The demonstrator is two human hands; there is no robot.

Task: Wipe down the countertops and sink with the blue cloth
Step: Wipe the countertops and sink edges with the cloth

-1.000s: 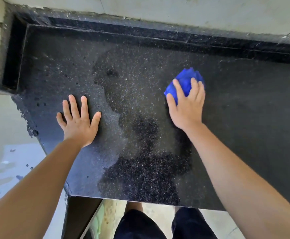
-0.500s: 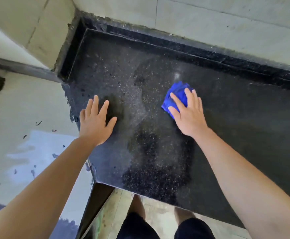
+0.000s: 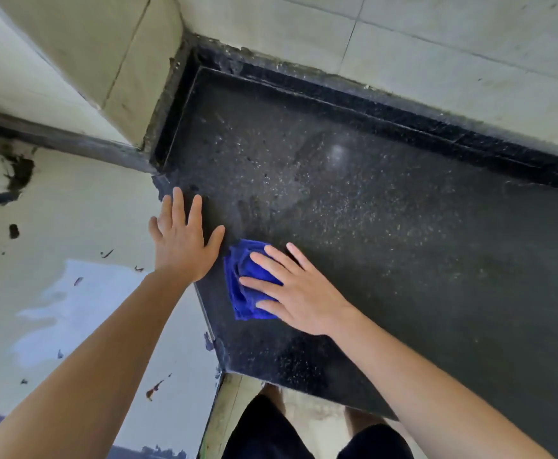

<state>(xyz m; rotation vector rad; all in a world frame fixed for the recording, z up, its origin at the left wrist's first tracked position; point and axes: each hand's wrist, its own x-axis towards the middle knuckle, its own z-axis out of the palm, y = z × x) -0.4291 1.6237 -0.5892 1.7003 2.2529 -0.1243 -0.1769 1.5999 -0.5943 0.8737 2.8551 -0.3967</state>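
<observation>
The black speckled countertop (image 3: 387, 233) fills the middle and right of the head view. A bunched blue cloth (image 3: 243, 283) lies near its left edge. My right hand (image 3: 297, 289) presses flat on the cloth with straight, spread fingers. My left hand (image 3: 183, 240) rests flat on the counter's left edge, fingers straight, just left of the cloth and close to it. No sink is in view.
Pale tiled walls (image 3: 403, 44) meet the counter at the back, with a raised black lip (image 3: 403, 111) along it. A white, paint-marked side surface (image 3: 55, 260) runs on the left. The counter's front edge (image 3: 304, 389) is near my legs.
My right hand has dragged the blue cloth from mid-counter leftward and nearer, to the left edge beside my left hand. The view has swung left.
</observation>
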